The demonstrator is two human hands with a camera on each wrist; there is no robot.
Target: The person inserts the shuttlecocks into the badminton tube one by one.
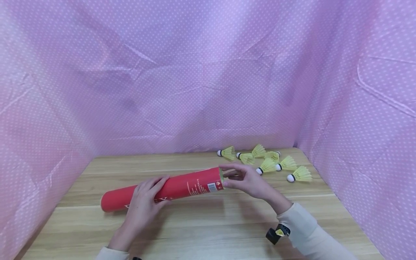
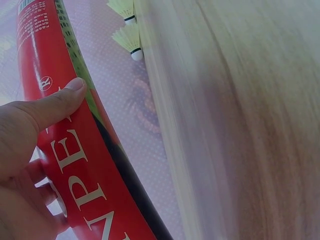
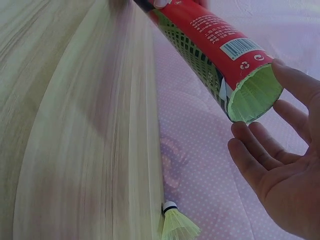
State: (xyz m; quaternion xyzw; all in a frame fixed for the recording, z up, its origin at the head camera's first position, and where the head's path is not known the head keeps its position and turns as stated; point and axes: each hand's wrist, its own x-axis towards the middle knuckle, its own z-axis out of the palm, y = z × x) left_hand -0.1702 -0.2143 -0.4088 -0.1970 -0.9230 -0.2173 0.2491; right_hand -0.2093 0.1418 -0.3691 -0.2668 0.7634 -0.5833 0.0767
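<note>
A long red shuttlecock tube (image 1: 190,183) lies at a slant above the table, its right end higher. My left hand (image 1: 144,202) grips it around the middle, with the thumb (image 2: 75,85) across the printed side in the left wrist view. The uncapped right end shows a pale green, ridged inside (image 3: 256,92) in the right wrist view. By that mouth is my right hand (image 1: 245,180), its fingers spread and loosely bent, with the fingertips right at the rim. Nothing shows between the right hand's fingers and thumb.
Several yellow shuttlecocks with white heads lie at the table's back right, among them one shuttlecock (image 1: 299,174) nearest the right edge and another (image 1: 226,153) at the back. A pink dotted cloth (image 1: 201,90) hangs around the wooden table (image 1: 201,231) on three sides.
</note>
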